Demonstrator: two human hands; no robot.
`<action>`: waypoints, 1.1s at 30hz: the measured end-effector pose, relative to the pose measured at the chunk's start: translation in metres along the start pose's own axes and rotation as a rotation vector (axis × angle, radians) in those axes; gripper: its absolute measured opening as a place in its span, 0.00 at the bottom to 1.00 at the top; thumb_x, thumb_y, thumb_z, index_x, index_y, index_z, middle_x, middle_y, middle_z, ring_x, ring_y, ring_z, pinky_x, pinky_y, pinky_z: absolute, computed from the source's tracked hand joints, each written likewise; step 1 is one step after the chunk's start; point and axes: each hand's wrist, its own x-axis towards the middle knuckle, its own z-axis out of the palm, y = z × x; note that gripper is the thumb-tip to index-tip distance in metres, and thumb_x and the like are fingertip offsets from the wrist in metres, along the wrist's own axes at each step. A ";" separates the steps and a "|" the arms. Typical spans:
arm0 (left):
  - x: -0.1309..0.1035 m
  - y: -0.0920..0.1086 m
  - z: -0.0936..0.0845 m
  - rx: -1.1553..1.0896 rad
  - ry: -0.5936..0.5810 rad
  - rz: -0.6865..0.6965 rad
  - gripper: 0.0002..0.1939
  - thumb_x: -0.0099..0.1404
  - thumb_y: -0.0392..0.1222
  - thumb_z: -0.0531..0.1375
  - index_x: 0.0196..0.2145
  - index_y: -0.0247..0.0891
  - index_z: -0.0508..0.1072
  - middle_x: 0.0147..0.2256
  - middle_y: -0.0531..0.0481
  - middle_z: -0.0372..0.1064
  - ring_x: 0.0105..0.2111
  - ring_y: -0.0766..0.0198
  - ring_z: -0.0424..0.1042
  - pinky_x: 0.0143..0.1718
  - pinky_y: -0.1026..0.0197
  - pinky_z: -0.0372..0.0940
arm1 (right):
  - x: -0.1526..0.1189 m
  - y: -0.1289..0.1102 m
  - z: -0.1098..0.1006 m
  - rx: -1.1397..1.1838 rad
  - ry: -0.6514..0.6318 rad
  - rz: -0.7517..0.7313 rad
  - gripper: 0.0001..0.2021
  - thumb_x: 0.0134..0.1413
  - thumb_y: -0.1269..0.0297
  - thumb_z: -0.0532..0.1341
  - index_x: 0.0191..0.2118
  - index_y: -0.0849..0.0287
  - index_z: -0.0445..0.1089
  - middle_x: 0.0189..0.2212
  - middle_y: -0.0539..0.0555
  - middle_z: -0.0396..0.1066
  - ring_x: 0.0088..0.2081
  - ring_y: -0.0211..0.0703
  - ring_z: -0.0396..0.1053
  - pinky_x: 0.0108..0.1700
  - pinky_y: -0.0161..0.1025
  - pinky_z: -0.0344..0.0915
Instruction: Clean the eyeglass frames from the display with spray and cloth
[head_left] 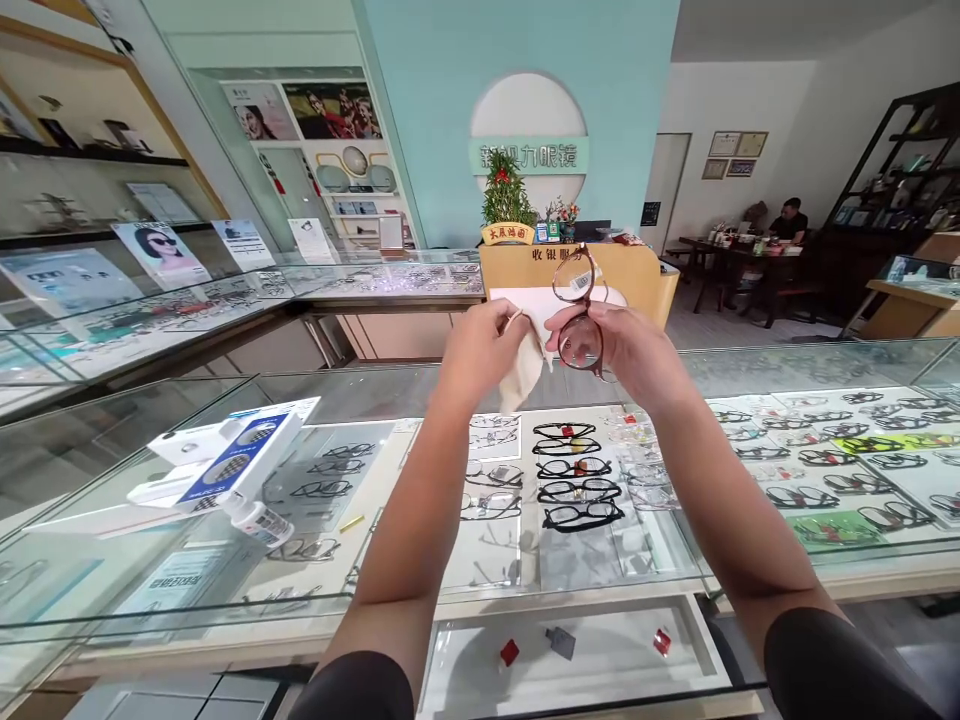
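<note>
My right hand [639,352] grips a pair of dark-rimmed round eyeglasses [583,318] near the bridge. The frame is turned on end, one lens above the other, and a small printed label shows on the upper lens. Bunched in the closed fingers of my left hand [484,348] is a cream cleaning cloth [523,378], its loose end hanging down. Cloth and glasses are close together over the glass counter; I cannot tell whether they touch. Below the hands, a column of black-framed glasses [579,490] lies inside the display case.
On the counter's left stand an open white-and-blue box [232,460] and a white bottle [259,522]. An open drawer [450,665] below holds small red and grey pieces. More eyewear fills the glass case [832,450]. Beyond are a wooden desk [652,285] and a seated person [789,220].
</note>
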 end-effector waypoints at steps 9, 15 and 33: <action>0.011 -0.024 -0.010 -0.528 -0.290 -0.308 0.14 0.62 0.49 0.62 0.23 0.38 0.69 0.21 0.53 0.65 0.22 0.67 0.60 0.25 0.62 0.53 | 0.009 0.019 0.008 0.064 -0.096 0.064 0.18 0.71 0.54 0.58 0.45 0.59 0.83 0.38 0.57 0.80 0.35 0.44 0.72 0.38 0.40 0.66; 0.012 -0.032 -0.014 -0.334 -0.279 -0.258 0.14 0.60 0.52 0.66 0.27 0.38 0.72 0.23 0.55 0.66 0.23 0.68 0.59 0.25 0.64 0.52 | 0.006 0.021 0.005 0.026 -0.129 0.109 0.17 0.72 0.56 0.57 0.46 0.58 0.83 0.38 0.56 0.80 0.35 0.43 0.73 0.39 0.40 0.65; 0.029 -0.058 -0.008 -0.757 -0.394 -0.433 0.24 0.58 0.44 0.74 0.50 0.39 0.77 0.34 0.49 0.77 0.29 0.64 0.74 0.31 0.61 0.67 | 0.011 0.027 -0.005 -0.020 -0.136 0.114 0.18 0.72 0.56 0.57 0.45 0.58 0.83 0.37 0.56 0.80 0.37 0.43 0.73 0.43 0.41 0.68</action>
